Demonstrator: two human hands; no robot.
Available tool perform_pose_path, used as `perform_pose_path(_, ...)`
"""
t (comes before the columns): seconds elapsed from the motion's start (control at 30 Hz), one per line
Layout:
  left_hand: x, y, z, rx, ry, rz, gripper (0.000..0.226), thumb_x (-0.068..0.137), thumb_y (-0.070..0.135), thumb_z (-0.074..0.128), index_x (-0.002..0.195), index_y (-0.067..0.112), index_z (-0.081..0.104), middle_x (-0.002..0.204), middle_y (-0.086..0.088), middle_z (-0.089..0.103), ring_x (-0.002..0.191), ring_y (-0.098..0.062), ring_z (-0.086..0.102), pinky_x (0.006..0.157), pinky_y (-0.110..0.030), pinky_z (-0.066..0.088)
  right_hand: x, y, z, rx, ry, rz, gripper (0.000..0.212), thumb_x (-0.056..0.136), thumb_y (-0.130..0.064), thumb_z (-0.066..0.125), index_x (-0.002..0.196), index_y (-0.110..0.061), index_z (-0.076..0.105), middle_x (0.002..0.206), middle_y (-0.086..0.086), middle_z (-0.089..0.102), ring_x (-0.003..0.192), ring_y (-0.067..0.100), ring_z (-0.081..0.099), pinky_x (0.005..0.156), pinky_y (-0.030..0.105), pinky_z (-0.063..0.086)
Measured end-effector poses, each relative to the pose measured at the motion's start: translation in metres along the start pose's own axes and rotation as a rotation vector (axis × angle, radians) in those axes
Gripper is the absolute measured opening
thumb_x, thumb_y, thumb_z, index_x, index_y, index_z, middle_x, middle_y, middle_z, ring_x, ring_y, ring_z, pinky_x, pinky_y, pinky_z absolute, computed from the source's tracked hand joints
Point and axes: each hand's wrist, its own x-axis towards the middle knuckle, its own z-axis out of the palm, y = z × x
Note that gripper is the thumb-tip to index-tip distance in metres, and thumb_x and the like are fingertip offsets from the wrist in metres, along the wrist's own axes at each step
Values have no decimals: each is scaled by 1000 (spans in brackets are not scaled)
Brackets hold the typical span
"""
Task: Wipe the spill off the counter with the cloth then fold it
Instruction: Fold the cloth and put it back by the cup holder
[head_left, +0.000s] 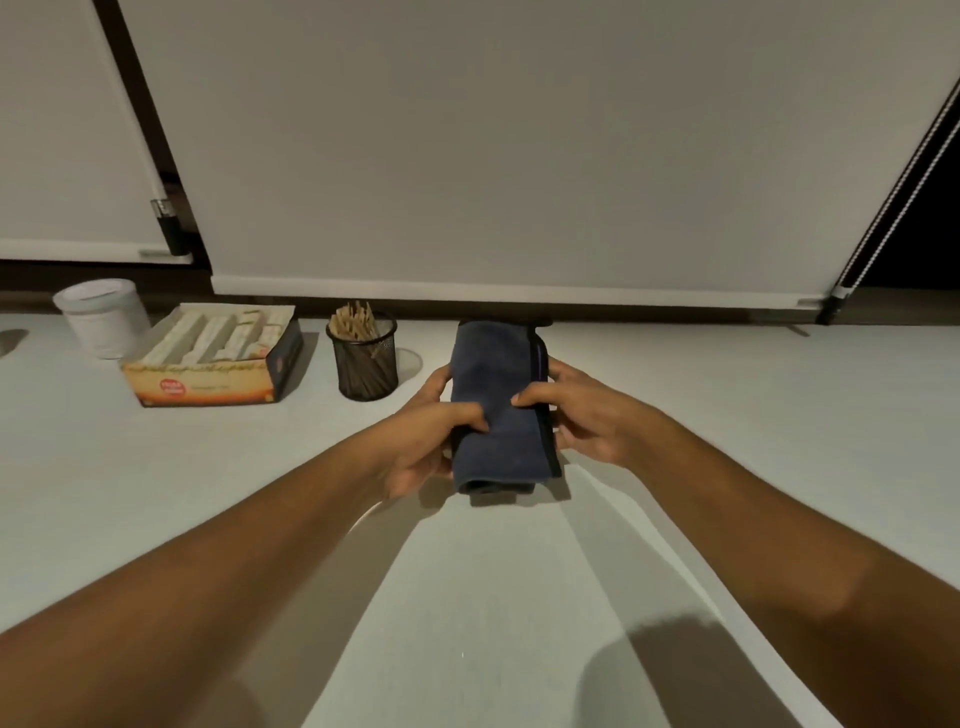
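A dark blue cloth (498, 374) lies folded into a narrow strip on the white counter (727, 441), running from near the wall toward me. My left hand (421, 441) grips its left edge with the thumb on top. On the other side, my right hand (587, 415) holds the right edge, with fingers laid over the cloth's top. The cloth's near end is doubled over and looks slightly raised off the counter. No spill is visible on the counter.
A black mesh cup of wooden sticks (366, 356) stands left of the cloth. Further left sit an open cardboard box of white packets (218, 353) and a white tub (101, 317). Closed roller blinds (493, 156) cover the wall behind.
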Motion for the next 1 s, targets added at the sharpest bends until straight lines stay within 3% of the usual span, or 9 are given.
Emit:
perform_pose_path(0.17,74,15,5,101,212,60,84,85,2,72,154,33,35,130,-15,66,110,-37,71,92,-59,62,74,-24,-21,-163,105,34,48,86,-9,81,129,-21,64,125,12,72,113,32,70,92,46,64)
perform_pose_path(0.27,100,16,5,647,403,168,80,83,21,82,151,18,39,137,-15,63,119,-36,64,100,-52,58,101,-23,-26,-318,179,59,68,83,-8,85,143,-14,54,131,14,67,116,34,67,101,50,60)
perform_pose_path(0.37,104,9,4,1249,485,181,65,86,49,71,141,18,54,134,-13,63,126,-38,56,105,-54,44,109,-12,-19,-734,314,-25,86,80,-20,90,152,-14,43,143,17,54,128,37,57,101,41,54)
perform_pose_path(0.47,99,-4,-2,1617,453,306,56,98,53,47,147,26,53,150,-10,49,136,-36,43,107,-59,31,101,1,-11,-1121,419,-279,66,86,-30,83,145,-23,54,148,11,45,131,38,46,99,44,48)
perform_pose_path(0.57,96,-8,-10,1658,209,350,57,109,42,30,164,25,31,175,-3,21,159,-30,20,122,-62,17,89,12,-4,-1433,338,-425,31,102,-30,61,132,-31,69,144,3,56,125,33,46,99,46,41)
perform_pose_path(0.67,100,-4,-14,1650,68,281,59,113,37,23,168,19,17,178,-4,12,162,-25,16,128,-56,12,81,22,-1,-1431,322,-373,32,110,-30,45,134,-32,66,138,3,64,121,32,48,97,47,37)
perform_pose_path(1.0,101,4,4,1720,51,256,60,114,31,20,169,12,6,179,-6,4,163,-26,10,131,-51,12,89,16,-11,-1451,388,-286,30,111,-36,46,132,-33,66,130,5,68,123,30,49,101,45,37)
